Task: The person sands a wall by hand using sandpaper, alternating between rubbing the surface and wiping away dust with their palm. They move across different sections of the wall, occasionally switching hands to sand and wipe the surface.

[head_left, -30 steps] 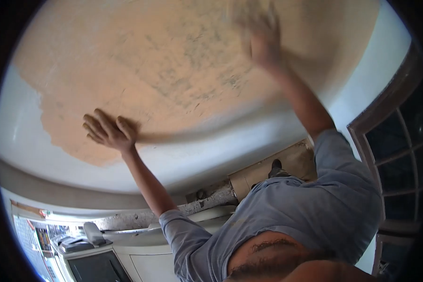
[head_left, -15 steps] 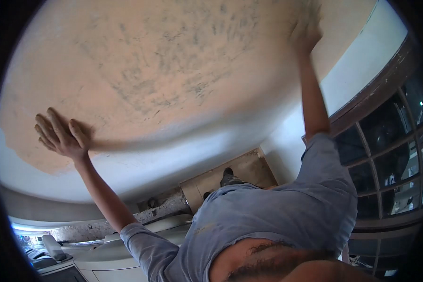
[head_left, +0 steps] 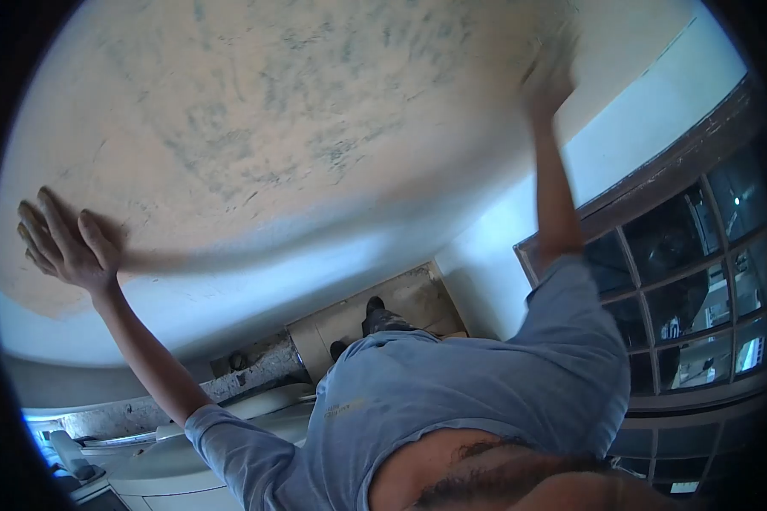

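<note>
My left hand lies flat on the wall, fingers spread, with nothing held in it. The fingers look coated with a dusty, mud-like residue. High on the right, my right hand is against the same wall. It is smeared by motion, so its fingers and anything under them cannot be made out. Between the hands, the wall has a broad peach-beige coat with grey-green smudges and scratches. Below this coat runs a bare white band.
A dark-framed window with several panes is on the right. Below are the tiled floor, my shoe, and a rough ledge along the wall's base. A pale, rounded surface stands at lower left.
The view has shifted, so wall, window and body appear farther left. My left hand stays flat on the wall. The right hand is blurred in both frames.
</note>
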The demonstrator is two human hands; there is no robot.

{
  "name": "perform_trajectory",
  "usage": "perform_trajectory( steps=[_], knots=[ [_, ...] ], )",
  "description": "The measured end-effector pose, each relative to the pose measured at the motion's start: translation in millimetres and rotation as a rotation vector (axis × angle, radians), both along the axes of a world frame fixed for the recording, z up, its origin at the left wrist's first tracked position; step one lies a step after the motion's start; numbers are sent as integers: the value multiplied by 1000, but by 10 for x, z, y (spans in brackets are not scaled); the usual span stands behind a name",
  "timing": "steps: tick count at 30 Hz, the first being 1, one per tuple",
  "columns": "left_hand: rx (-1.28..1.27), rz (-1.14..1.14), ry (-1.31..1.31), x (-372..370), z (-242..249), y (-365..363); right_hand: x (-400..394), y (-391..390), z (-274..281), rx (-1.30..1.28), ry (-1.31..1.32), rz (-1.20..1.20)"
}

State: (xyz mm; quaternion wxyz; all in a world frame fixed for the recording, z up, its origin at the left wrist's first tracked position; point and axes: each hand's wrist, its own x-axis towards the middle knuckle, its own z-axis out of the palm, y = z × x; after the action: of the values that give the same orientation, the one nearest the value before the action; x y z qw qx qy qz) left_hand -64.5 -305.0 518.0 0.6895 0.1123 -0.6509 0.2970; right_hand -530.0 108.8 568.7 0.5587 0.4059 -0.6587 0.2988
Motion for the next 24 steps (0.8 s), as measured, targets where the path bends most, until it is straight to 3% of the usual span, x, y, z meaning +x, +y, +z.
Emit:
perform_trajectory(
  steps=[2,5,7,10,11,13,15,16,18,19,20,22,23,24],
  knots=[
    [1,20,3,-2,-16,-34,100,31,727,-37,-595,-128],
    [-11,1,4,-29,3,-29,-163,-84,462,-95,-107,-241],
    [-8,10,14,-8,-24,-67,17,-225,-314,-119,30,-201],
    [22,63,3,6,-104,-79,408,-362,-1896,-181,-77,191],
    [18,49,21,-13,-80,-50,454,-396,-2053,-115,-3,210],
    [-3,21,37,-17,-33,-51,354,-370,-1457,-75,66,219],
    [-14,20,30,-16,-18,-33,285,-309,-420,-15,163,160],
    [-18,20,22,-21,-3,-28,297,-324,129,-48,123,90],
    [-22,7,19,-39,-5,-25,559,-396,1064,-175,-211,88],
    [-16,12,27,-41,-11,-29,444,-514,1189,-266,114,209],
    [-11,13,16,-48,-10,-22,385,-509,959,-263,102,209],
    [-18,-2,22,-55,1,-5,192,-432,17,-46,-118,-377],
    [-13,5,29,-43,0,-23,205,-456,-499,-58,39,-158],
    [-3,24,14,-32,-12,-32,556,-565,-955,-191,-211,136]
  ],
)
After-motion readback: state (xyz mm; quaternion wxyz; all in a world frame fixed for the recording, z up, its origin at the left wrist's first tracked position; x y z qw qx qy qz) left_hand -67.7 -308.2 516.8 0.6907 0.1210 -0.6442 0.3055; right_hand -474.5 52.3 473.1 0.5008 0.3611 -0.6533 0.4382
